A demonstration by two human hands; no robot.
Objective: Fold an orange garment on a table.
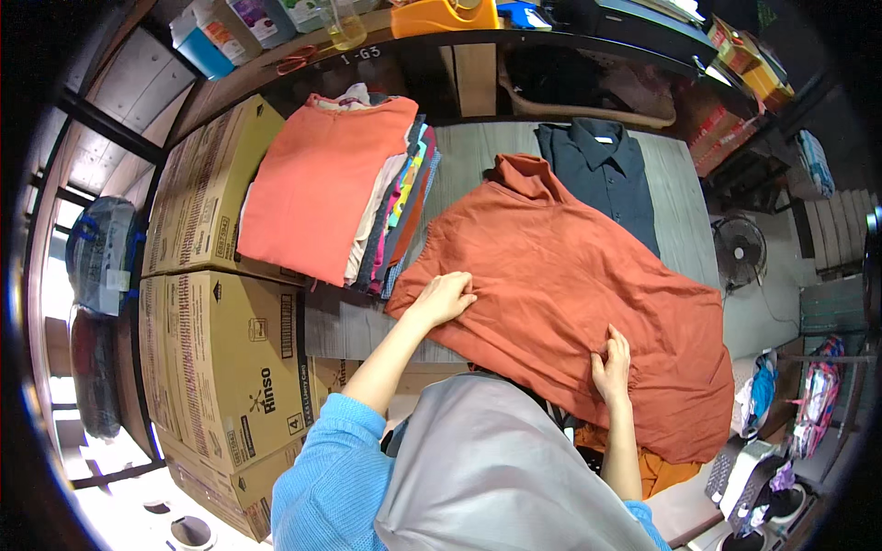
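A rust-coloured garment (530, 275) with a raised collar lies spread across the grey wood-grain table (475, 148), its lower part hanging over the near edge. My left hand (446, 299) rests on its left side with curled fingers; whether cloth is pinched between them is not clear. Farther right, my right hand (612, 365) touches the cloth near the table's front edge, thumb and fingers apart. A dark button-up shirt (606, 179), neatly folded, is partly covered by the garment. To the left stands a stack of folded clothes (331, 186) with a coral top uppermost.
Rinso cardboard cartons (234, 365) are piled along the table's left side. Behind the table, a shelf (413, 41) holds jugs (251, 24), red-handled scissors (296, 60) and an orange tray (444, 17). A black fan (739, 251) stands at the right. Orange cloth (661, 472) lies below the garment.
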